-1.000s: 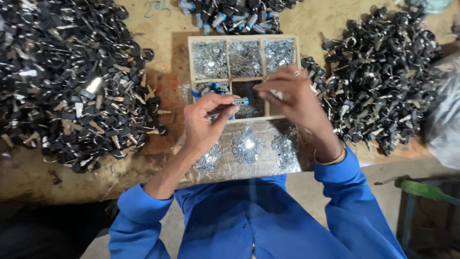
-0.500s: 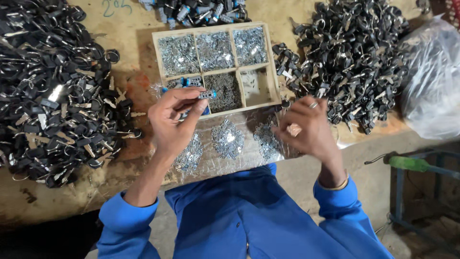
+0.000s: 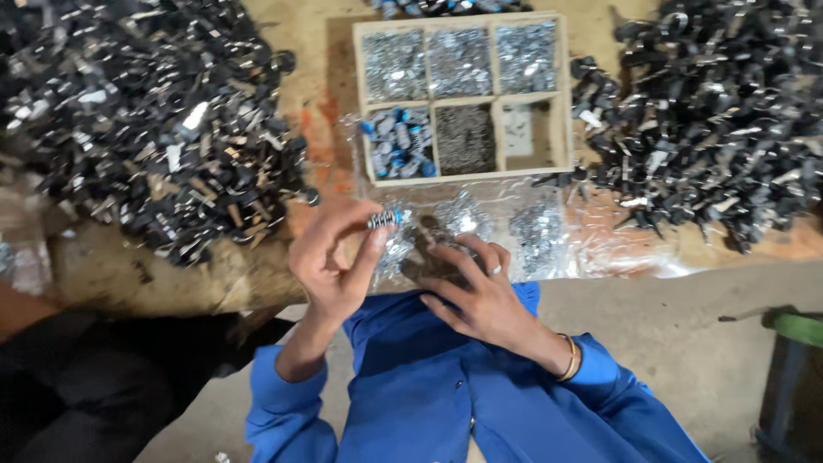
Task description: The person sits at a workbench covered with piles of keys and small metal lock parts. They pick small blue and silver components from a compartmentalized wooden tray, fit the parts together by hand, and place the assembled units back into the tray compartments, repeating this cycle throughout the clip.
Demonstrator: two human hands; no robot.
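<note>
1. The left hand (image 3: pixel 330 261) was raised off the counter (image 3: pixel 317 137), thumb and fingertips pinched shut on a small spring part with a blue tip (image 3: pixel 385 219). The part sat at the very fingertips, level, blue end pointing right; held this way its free end stayed exposed, probably for fitting another piece.
2. The right hand (image 3: pixel 480 291) rested palm-down just beside it, fingers curled loosely into a heap of small silvery pieces (image 3: pixel 459 219) on a clear plastic sheet (image 3: pixel 600 249). Whether it had hold of a piece could not be told.
3. The spring part lay just left of and above the right hand's fingers, near but apart.
4. A wooden compartment tray (image 3: pixel 463 94) stood beyond the hands; sorted metal bits filled most cells, blue-tipped parts (image 3: pixel 396 141) the lower-left one, within easy reach.
5. Dark part piles flanked the tray: left pile (image 3: pixel 146 120), right pile (image 3: pixel 711 120).
</note>
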